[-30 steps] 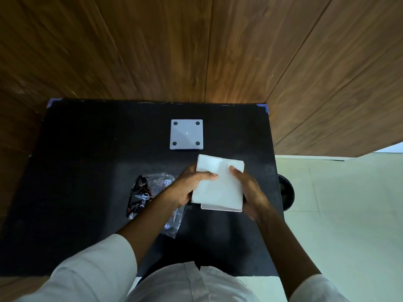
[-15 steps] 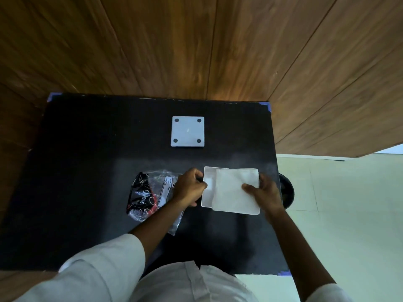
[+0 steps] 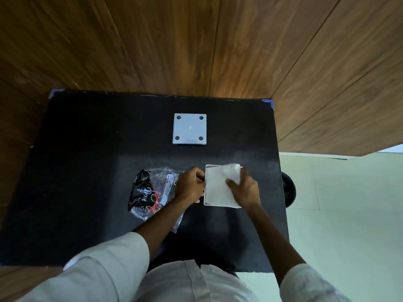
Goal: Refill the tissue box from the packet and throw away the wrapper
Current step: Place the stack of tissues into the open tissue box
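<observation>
Tissues (image 3: 218, 188) were pinched by the right hand (image 3: 245, 191), thumb on top, in the open tissue box (image 3: 205, 196), its left wall gripped by the left hand (image 3: 189, 186). The wrapper (image 3: 148, 192) was seen just behind those curled fingers, and the grey lid (image 3: 189, 131) well beyond them.

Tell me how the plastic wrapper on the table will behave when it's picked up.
The wrapper looks crumpled and see-through, so probably thin, floppy film that sags from any grip. It lies collapsed and seemingly empty, so likely very light. Its glossy sheen suggests it may slip; pinching a crease should hold better.
</observation>
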